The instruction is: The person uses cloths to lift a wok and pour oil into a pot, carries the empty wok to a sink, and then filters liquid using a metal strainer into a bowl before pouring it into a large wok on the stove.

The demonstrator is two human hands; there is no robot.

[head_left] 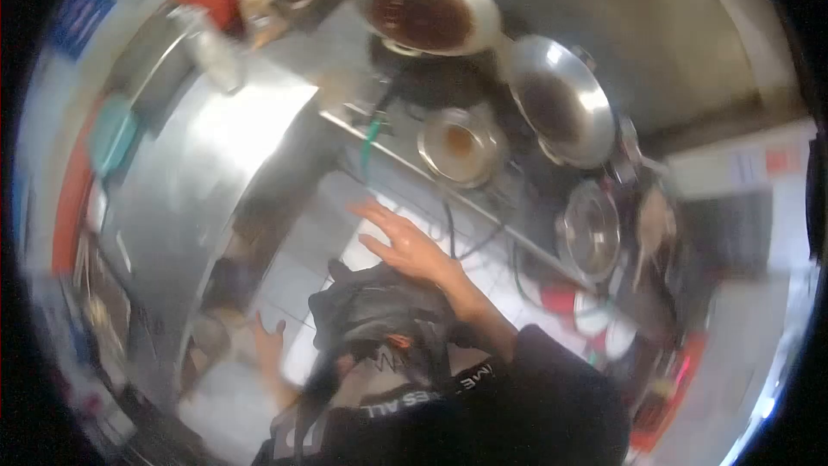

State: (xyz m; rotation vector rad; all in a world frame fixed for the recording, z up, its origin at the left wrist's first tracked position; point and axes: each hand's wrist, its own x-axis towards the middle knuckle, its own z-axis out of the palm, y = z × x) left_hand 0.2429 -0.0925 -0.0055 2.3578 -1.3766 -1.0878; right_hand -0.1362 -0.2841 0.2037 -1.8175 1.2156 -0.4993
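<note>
My right hand [401, 243] is stretched out over the tiled floor in front of my body, fingers apart and holding nothing. Lower and to the left, my left hand [269, 343] hangs with thumb and fingers spread, also holding nothing; it is slightly blurred. The steel counter [185, 198] is the thing closest to my left hand. Ahead of my right hand are the stove's front edge [414, 160] and a green strip, perhaps a hose or handle [371, 140]. Neither hand touches any of these.
On the stove are a large wok [483, 13] with dark brown liquid, a second tilted wok [595, 99], a small pan [423, 147] with brownish contents, and another round pan [565, 233]. A teal bowl [114, 134] and a whitish bottle-like item [214, 52] are by the counter. Hoses hang below the stove.
</note>
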